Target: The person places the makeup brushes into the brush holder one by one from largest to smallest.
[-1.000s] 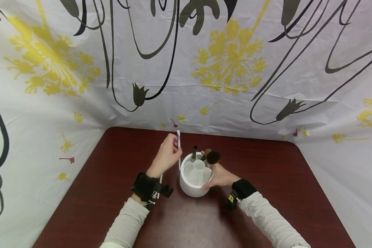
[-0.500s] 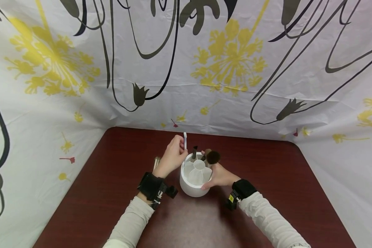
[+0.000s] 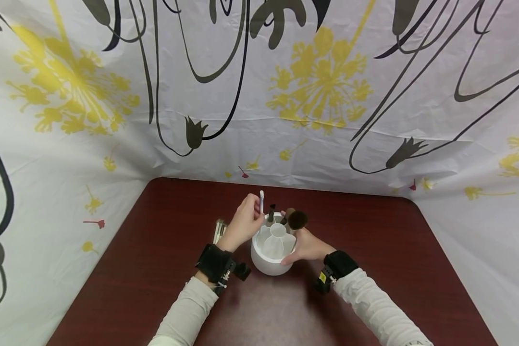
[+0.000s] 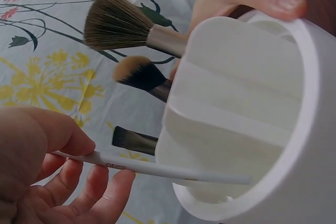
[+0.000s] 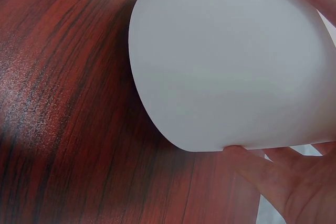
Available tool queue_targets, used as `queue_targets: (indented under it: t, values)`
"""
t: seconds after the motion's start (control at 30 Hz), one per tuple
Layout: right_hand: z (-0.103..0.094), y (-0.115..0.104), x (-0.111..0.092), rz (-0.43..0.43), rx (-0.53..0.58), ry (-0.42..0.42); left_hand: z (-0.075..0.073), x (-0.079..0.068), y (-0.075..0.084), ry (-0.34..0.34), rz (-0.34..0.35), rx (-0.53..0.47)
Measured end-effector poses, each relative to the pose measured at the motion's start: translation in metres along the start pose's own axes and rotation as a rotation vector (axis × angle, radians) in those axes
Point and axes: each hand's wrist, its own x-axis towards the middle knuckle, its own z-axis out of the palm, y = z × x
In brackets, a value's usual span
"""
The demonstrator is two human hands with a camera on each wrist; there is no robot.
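Observation:
My left hand (image 3: pixel 243 222) pinches a slim white stick (image 4: pixel 157 169) with small print between thumb and fingers. In the left wrist view the stick's lower end reaches inside the rim of a round white divided brush holder (image 3: pixel 271 265). My right hand (image 3: pixel 309 246) grips the holder's right side, thumb at the front. Three makeup brushes stand in the holder: a large fluffy brush (image 4: pixel 118 23), a two-tone angled brush (image 4: pixel 137 73) and a small flat dark brush (image 4: pixel 134 140). The right wrist view is filled mostly by the holder's smooth outer wall.
Several thin light-coloured sticks (image 3: pixel 218 231) lie on the table beside my left wrist, partly hidden by it. The dark red wood-grain table (image 3: pixel 155 269) ends at a white patterned cloth (image 3: pixel 251 105) behind and at both sides.
My left hand has moved right with the white stick, from beside the holder to over its left rim, uncovering the sticks on the table. My right hand has stayed on the holder.

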Motion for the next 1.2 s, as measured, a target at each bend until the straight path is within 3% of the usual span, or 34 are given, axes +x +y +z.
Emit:
queue_targets:
  t: [0.33, 0.77, 1.0, 1.2]
  values:
    - [0.0, 0.0, 0.0, 0.004, 0.005, 0.0, 0.005, -0.007, -0.009, -0.003, 0.017, 0.02]
    - [0.001, -0.001, 0.0, -0.012, 0.011, 0.017, 0.006, -0.012, -0.015, -0.058, -0.004, 0.064]
    - [0.002, 0.001, -0.001, -0.11, -0.022, 0.039, 0.008, -0.015, -0.019, -0.059, -0.004, 0.073]
    - [0.001, -0.001, -0.001, -0.042, 0.007, 0.023, 0.008, -0.017, -0.021, -0.067, -0.014, 0.09]
